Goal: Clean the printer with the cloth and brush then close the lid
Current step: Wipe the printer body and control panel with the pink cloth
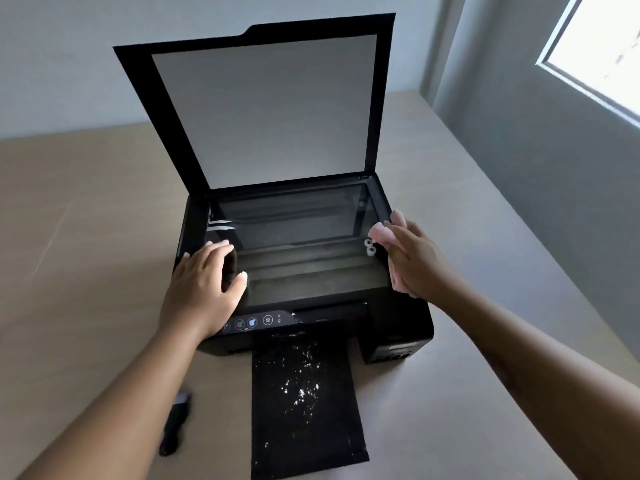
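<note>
**Both hands at the open printer, cloth on the right**

Our left hand (204,282) lies on the left rim of the printer (398,327), left of centre in the frame. Its fingers are relaxed and slightly spread, gripping nothing, and the thumb tip reaches onto the scanner glass (294,230). Our right hand (415,261) is at the opposite rim, right of centre, and holds the pink cloth (382,233). The cloth bunches past the fingertips and also hangs out below the palm, against the right edge of the glass. Just left of the cloth, two small white round parts (370,247) show at the glass's right side; we cannot tell what they are.

The lid (263,109) is up, filling the upper middle of the frame, with its pale grey lining facing us inside a black border. Below the glass, the control panel (256,322) shows a row of round buttons, its left end partly covered by our left wrist. From the front of the printer a black output tray (304,403) runs toward the bottom edge, dotted with white specks.

The brush (175,424) lies on the beige worktop (86,202) at the lower left, dark and blurred, untouched and just beside our left forearm. A window (606,46) lights the upper right corner.
</note>
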Demonstrator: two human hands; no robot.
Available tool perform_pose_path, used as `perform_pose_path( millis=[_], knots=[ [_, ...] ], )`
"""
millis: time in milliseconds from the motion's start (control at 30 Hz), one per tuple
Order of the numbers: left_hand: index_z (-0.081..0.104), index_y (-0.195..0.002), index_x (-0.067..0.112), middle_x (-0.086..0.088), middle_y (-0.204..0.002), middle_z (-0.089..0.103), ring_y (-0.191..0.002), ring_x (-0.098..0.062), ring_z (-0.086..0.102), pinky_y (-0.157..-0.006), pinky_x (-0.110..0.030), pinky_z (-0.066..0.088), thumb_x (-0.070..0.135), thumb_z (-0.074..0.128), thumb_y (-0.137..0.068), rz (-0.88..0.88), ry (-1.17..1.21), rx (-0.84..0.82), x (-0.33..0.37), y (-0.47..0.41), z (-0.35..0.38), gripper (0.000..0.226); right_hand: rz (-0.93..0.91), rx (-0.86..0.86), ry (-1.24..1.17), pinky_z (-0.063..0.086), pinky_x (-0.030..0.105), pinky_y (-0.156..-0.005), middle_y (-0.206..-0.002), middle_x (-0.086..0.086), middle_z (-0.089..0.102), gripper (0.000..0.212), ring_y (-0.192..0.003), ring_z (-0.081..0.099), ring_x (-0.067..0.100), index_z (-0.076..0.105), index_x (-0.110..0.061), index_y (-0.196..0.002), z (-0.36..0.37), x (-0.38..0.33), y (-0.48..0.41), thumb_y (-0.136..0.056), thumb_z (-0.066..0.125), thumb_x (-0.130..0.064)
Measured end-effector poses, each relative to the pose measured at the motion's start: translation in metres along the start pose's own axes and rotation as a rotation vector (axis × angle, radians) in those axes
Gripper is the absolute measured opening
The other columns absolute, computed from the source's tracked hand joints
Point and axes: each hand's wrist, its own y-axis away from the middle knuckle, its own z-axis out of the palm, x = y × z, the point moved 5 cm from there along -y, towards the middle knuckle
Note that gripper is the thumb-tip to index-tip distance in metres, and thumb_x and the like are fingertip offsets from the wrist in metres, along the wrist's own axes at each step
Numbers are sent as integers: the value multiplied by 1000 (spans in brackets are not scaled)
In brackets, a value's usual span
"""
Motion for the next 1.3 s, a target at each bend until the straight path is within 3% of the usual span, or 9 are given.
perform_pose_path(
  millis=[167, 333, 467, 667, 767, 933, 1033, 1133, 1300],
  knots=[
    [47, -132, 18, 2, -144, 46, -137, -21, 36, -116, -44, 21, 53, 36, -81, -10, -9, 15, 2, 0, -1, 63, -168, -91, -50, 28, 1, -95, -137, 3, 49, 23, -127, 49, 11, 73, -14, -107, -7, 4, 28, -99, 51, -13],
    [46, -133, 19, 4, -144, 45, -137, -18, 35, -116, -43, 21, 52, 36, -81, -11, -5, 13, 0, -1, -1, 63, -169, -55, -4, 48, 30, -87, -121, -4, 55, 23, -98, 60, 14, 68, -32, -112, -17, 7, -21, -101, 48, -28],
    [46, -134, 19, 4, -145, 44, -137, -18, 34, -117, -43, 19, 52, 35, -81, -16, -10, 5, 1, 1, 0, 62, -157, -46, -1, 46, 31, -84, -114, -5, 54, 23, -94, 57, 14, 65, -33, -113, -4, 17, -27, -100, 46, -27],
    [46, -135, 20, 4, -146, 43, -138, -18, 34, -117, -42, 18, 49, 38, -83, -20, 7, 8, 2, 1, 0, 60, -126, -146, 101, 43, 23, -62, -87, 2, 55, 15, -76, 56, 24, 57, -20, -102, -21, 10, -13, -97, 46, -29],
    [46, -134, 19, 4, -146, 43, -137, -19, 34, -117, -43, 19, 47, 39, -84, -14, -11, 17, 0, 1, 0, 58, -91, -63, 228, 52, 34, -63, -94, -8, 56, 28, -74, 58, 20, 57, -33, -109, -35, 5, 25, -97, 37, -49],
    [45, -135, 18, 3, -146, 43, -137, -21, 34, -117, -45, 19, 39, 51, -90, 2, -12, 30, -1, 0, 6, 50, -23, 102, 435, 45, 31, -57, -136, -15, 48, 28, -90, 63, 28, 52, -46, -124, -11, 6, 94, -96, 49, -41],
    [45, -136, 17, 3, -147, 42, -139, -19, 30, -118, -42, 14, 36, 50, -92, -8, 50, 20, -1, -1, 7, 48, -32, 182, 513, 54, 44, -78, -145, -6, 45, 44, -114, 53, 33, 47, -29, -135, 6, 4, 107, -95, 45, -46],
    [52, -130, 16, -2, -143, 48, -138, -21, 33, -118, -44, 12, 36, 40, -92, -7, 228, 3, -2, -2, 3, 45, -43, 234, 560, 39, 49, -106, -146, 8, 46, 57, -135, 40, 36, 43, -16, -142, 26, -10, 115, -94, 39, -46],
    [54, -129, 13, -6, -142, 48, -135, -24, 39, -117, -44, 20, 14, 34, -93, 187, 193, -116, -24, -2, -10, 41, -145, 237, 512, 25, 42, -117, -147, 8, 47, 47, -139, 39, 27, 49, -16, -140, 62, -51, 122, -97, 41, -34]
  ],
)
